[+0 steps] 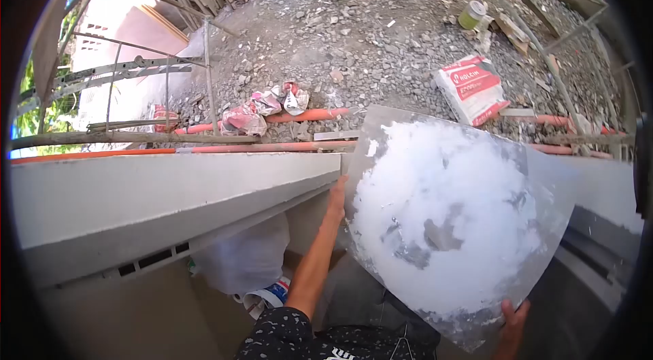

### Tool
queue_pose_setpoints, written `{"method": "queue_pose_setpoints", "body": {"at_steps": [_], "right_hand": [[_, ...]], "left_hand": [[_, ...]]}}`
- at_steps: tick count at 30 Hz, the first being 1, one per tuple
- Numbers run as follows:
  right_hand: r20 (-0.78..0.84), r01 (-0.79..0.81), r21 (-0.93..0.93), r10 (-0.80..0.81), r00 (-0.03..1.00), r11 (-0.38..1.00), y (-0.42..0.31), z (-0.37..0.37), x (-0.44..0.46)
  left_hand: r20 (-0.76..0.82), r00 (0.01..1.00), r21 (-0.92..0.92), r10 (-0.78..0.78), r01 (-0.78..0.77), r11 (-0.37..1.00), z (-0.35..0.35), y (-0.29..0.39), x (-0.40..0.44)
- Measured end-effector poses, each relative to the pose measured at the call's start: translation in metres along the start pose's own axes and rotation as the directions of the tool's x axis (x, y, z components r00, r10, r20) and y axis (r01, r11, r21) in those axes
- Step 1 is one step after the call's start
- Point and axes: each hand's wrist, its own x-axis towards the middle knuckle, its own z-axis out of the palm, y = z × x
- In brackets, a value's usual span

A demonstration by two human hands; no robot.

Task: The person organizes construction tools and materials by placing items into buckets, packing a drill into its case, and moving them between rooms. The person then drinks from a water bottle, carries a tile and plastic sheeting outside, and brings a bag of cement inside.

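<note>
A large square sheet, thin and greyish, is held tilted in front of me. White paste or plaster is smeared over most of its face, with bare grey patches near the middle and along the edges. My left hand grips the sheet's left edge, its fingers partly hidden behind the sheet. Lower down, my right hand holds the lower right edge, thumb and fingers showing at the rim. The sheet hides part of the wall and ground behind it.
A pale wall ledge runs across, with orange pipe beyond it. Past that lie rubble, a red-and-white cement bag, crumpled bags and a can. Wooden poles stand left. A bucket sits below.
</note>
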Motion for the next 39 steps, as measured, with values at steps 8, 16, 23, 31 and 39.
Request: {"method": "queue_pose_setpoints", "body": {"at_steps": [8,16,23,31,39], "right_hand": [[0.101,0.078,0.143,-0.092,0.991,0.987,0.085,0.006,0.046],[0.144,0.114,0.291,-0.161,0.976,0.95,0.018,0.092,0.166],[0.307,-0.084,0.541,-0.103,0.946,0.837,-0.11,0.221,0.379],[0.241,-0.078,0.522,-0.06,0.969,0.85,-0.125,0.441,0.525],[0.328,-0.172,0.385,0.039,0.944,0.907,-0.098,0.513,0.62]], "left_hand": [[0.008,0.981,0.26,0.196,-0.191,0.946,0.039,0.048,0.039],[0.013,0.964,0.546,0.267,-0.23,0.805,0.038,0.115,0.156],[0.113,0.665,0.289,0.738,-0.732,0.616,0.145,0.279,0.278],[0.261,0.715,0.293,0.648,-0.698,0.653,0.109,0.206,0.199],[-0.034,0.575,0.248,0.818,-0.788,0.564,0.179,0.191,0.312]]}}
